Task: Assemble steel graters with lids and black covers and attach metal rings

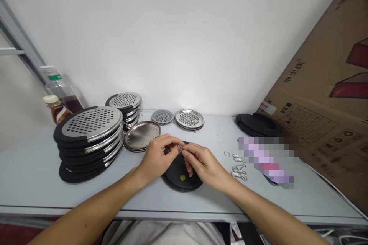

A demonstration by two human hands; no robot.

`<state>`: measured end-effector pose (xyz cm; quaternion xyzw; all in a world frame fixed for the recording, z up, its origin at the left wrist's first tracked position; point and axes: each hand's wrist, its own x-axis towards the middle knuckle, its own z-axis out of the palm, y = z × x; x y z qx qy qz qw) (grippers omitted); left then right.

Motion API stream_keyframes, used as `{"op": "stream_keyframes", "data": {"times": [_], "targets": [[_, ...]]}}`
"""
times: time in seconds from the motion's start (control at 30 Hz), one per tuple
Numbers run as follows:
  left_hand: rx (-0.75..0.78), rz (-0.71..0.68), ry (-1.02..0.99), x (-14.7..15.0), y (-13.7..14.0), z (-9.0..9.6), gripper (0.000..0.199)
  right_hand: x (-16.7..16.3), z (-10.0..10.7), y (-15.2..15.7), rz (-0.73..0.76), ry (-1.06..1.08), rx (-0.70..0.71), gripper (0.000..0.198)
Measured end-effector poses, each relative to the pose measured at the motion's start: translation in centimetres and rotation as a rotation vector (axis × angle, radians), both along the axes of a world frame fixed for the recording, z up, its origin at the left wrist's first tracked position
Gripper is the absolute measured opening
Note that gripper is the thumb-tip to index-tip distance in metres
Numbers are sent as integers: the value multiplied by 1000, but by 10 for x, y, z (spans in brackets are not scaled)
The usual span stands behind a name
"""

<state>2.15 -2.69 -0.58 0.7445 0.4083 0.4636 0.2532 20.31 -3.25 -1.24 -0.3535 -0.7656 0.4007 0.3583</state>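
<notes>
A small metal ring (pixel 180 148) is pinched between the fingertips of both hands, above a round black disc (pixel 185 183) with a yellow-green mark on it. My left hand (pixel 161 155) grips the ring from the left with thumb and forefinger. From the other side, my right hand (pixel 201 160) has its thumb and fingers closed on the same ring. The disc lies on the table, partly hidden by both hands. Several loose metal rings (pixel 238 170) lie to the right of my right hand, with a single ring (pixel 227 154) a little apart from them.
At left stands a tall stack of perforated metal plates with black rims (pixel 92 124), a smaller stack (pixel 125 100) behind it. Round metal trays (pixel 143 134) and grater plates (pixel 189 118) lie further back. Bottles (pixel 57 109), black discs (pixel 258 124) and a cardboard box (pixel 322 122) flank the table.
</notes>
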Motion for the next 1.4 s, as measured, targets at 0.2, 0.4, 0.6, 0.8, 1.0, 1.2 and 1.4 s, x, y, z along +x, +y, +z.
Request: {"op": "stream_keyframes", "data": {"times": [0.2,0.4,0.6,0.8,1.0,1.2,1.4], "targets": [[-69,-13,-51,1,-1,2,17,0,6,-2,15,-69,138,26],[-359,-141,-256,1,0,11,15,1,5,-1,70,27,-95,29],[-537,-209,-358,-3,4,7,15,3,2,0,138,99,-286,29],[-740,-368,-518,-4,6,5,14,4,8,-4,117,33,-158,30],[-760,-359,-521,-6,4,7,6,4,8,-3,95,-23,-32,31],[-683,-302,-395,-3,4,3,4,4,9,-3,88,-87,68,30],[-621,-286,-345,-4,5,1,4,5,5,-2,145,52,-154,33]]}}
